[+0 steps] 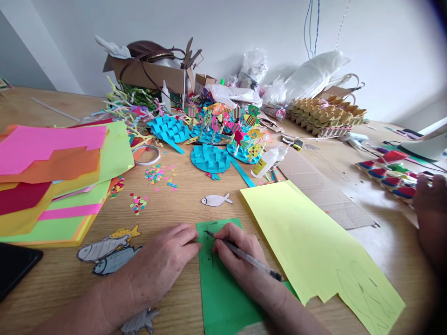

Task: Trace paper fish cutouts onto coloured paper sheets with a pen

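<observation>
My right hand is pinched round a pencil, tip on green paper flat before me on the surface. Left hand loosely spread, gripping nothing, fingertips at the paper's left edge.

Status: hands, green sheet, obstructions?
Right hand gripping writing tool, tip at green sheet. Left hand at sheet's left edge. Sheet carries drawn lines, partly hidden by right hand. Pale fish cutout just beyond sheet, out of the tip's way.
</observation>
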